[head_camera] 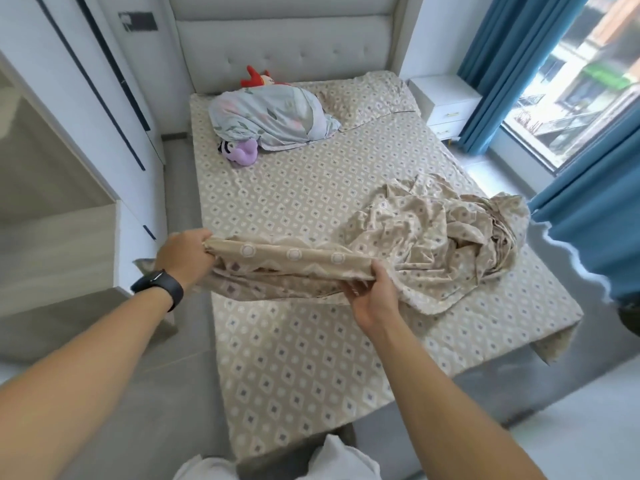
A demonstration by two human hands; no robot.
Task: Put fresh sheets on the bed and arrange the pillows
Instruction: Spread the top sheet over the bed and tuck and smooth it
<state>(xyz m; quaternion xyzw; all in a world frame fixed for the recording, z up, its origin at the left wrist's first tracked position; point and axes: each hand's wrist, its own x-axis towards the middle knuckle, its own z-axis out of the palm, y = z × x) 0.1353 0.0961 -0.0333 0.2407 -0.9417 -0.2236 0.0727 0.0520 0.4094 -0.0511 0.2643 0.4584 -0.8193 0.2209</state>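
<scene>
— Head view: what is gripped, and where?
— A loose beige sheet (415, 237) is pinched along one edge by the left hand (185, 256) and the right hand (372, 299), held apart above the bed (294, 358); the rest is crumpled beyond the right hand.
— And what is seen further off?
— Well beyond both hands, a floral bundle (270, 116), a purple plush (242, 152), a red plush (256, 77) and a patterned pillow (367, 95) are laid by the headboard (287, 39). Blue curtains (581, 216) are hung right of the right hand.
</scene>
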